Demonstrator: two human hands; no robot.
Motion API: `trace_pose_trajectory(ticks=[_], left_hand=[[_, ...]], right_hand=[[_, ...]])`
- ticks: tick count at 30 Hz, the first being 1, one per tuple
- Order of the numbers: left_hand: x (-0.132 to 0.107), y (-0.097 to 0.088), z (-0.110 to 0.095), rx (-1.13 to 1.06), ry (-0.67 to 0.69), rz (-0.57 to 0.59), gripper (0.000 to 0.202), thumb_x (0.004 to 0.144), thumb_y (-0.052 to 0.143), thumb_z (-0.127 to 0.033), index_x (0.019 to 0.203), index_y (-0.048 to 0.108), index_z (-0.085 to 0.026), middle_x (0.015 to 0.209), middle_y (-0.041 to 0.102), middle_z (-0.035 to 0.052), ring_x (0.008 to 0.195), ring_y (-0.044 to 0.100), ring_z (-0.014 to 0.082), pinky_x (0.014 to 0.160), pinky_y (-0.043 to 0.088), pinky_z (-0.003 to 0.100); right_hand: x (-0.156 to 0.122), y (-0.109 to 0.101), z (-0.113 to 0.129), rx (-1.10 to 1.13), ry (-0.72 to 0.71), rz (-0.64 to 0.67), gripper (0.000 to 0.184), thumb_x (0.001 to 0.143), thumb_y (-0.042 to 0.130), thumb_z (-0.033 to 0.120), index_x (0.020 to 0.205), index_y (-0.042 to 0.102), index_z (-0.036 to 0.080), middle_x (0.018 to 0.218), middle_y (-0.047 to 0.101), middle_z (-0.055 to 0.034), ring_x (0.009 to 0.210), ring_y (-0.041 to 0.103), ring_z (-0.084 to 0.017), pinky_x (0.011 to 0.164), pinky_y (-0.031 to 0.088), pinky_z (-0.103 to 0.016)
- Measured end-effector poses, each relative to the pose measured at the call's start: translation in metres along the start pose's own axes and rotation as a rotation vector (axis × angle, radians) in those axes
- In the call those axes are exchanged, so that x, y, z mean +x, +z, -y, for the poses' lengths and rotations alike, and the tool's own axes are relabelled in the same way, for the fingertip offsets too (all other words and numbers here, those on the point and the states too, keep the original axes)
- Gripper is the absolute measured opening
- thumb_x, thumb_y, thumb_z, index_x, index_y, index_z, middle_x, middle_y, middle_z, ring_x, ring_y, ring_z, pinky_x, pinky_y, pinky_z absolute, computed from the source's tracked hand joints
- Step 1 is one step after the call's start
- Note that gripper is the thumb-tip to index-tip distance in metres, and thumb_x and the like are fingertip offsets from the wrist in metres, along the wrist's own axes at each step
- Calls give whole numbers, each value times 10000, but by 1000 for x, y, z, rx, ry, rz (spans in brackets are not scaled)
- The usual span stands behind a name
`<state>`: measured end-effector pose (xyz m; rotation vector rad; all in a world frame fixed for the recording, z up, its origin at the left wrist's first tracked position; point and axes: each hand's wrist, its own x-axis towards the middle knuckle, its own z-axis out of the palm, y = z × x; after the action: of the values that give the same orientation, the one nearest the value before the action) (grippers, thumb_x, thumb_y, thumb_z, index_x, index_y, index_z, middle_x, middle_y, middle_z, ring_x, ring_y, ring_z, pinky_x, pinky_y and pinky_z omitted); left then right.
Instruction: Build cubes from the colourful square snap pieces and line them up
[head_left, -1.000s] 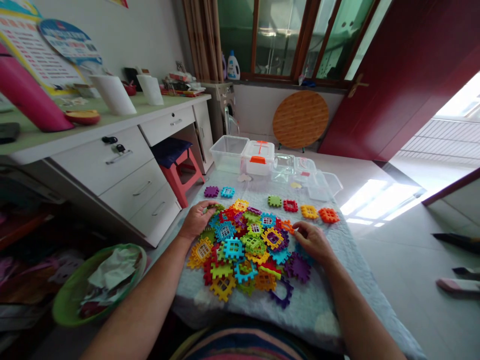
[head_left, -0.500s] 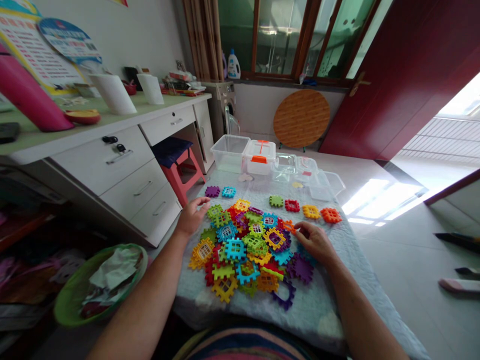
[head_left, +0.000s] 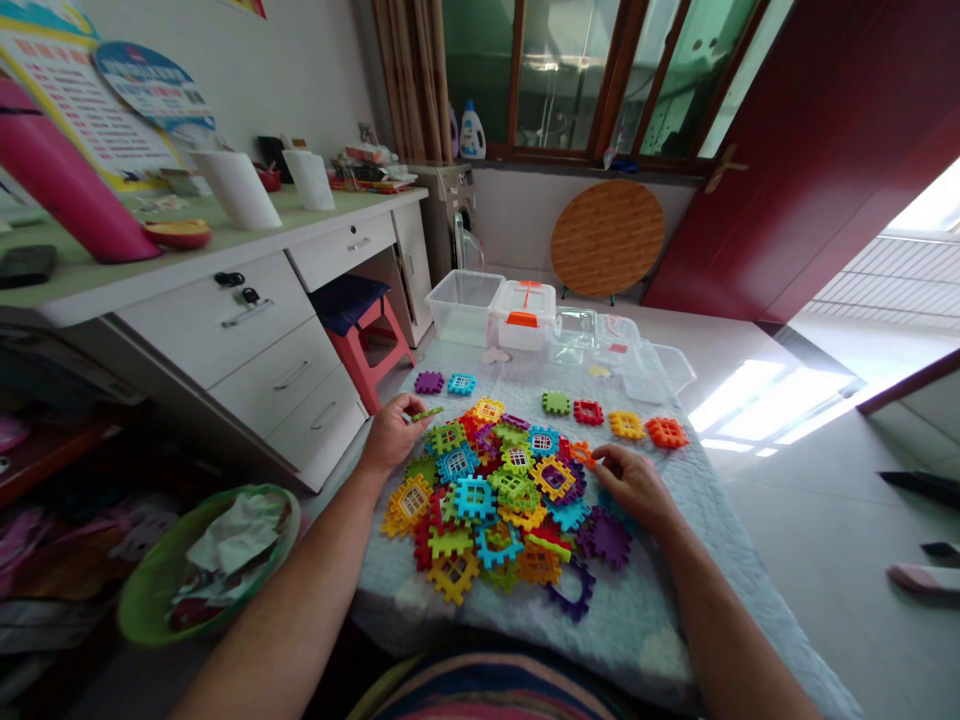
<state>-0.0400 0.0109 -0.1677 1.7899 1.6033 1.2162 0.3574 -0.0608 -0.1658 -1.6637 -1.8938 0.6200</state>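
Observation:
My left hand (head_left: 392, 436) pinches a thin green plastic block (head_left: 427, 413), seen edge-on, at the upper left of a heaped pile of colourful interlocking waffle blocks (head_left: 480, 510). My right hand (head_left: 635, 486) rests at the pile's right side, its fingertips next to a small orange block (head_left: 581, 453). Nothing shows held in it. A row of separate blocks lies beyond the pile, including a purple block (head_left: 429, 382), a blue block (head_left: 461, 384), a green block (head_left: 556, 402), a red block (head_left: 588, 412), a yellow block (head_left: 627, 425) and an orange block (head_left: 667, 432).
All this lies on a pale blue quilted cover (head_left: 637, 610). Beyond it stand a transparent plastic box (head_left: 460, 305), a white case with an orange latch (head_left: 523, 315) and other transparent containers (head_left: 600, 340). A green basin of crumpled paper (head_left: 206, 565) sits at lower left.
My left hand has closed from spread fingers onto a green block, now held at the pile's upper left edge. The right hand has barely moved, and the pile looks much the same.

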Motion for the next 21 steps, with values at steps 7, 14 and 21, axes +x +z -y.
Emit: trace_pose_trajectory(ticks=[7,14,21], left_hand=[[-9,-4,-22,-230,92,142,115,707,635,-263,781,578,-194,1036,629,54,967,599,199,728,471,273],[-14,-14,-32,-350,44,404,171,757,663,-330,845,605,-195,999,643,54,917,600,204,774,471,316],[-11,-10,-24,-64,33,298,589,672,777,-462,1180,594,-225,1193,622,73,1099,573,252,853,461,346]], right_hand=[[0,1,-1,5,-2,-6,262,825,533,354,927,681,163,602,562,15,544,488,-129,531,342,-252],[0,1,-1,3,7,-16,256,820,535,349,923,683,167,599,566,17,536,488,-127,528,337,-251],[0,1,1,6,13,-11,270,823,531,361,929,680,163,597,550,19,540,480,-128,534,339,-256]])
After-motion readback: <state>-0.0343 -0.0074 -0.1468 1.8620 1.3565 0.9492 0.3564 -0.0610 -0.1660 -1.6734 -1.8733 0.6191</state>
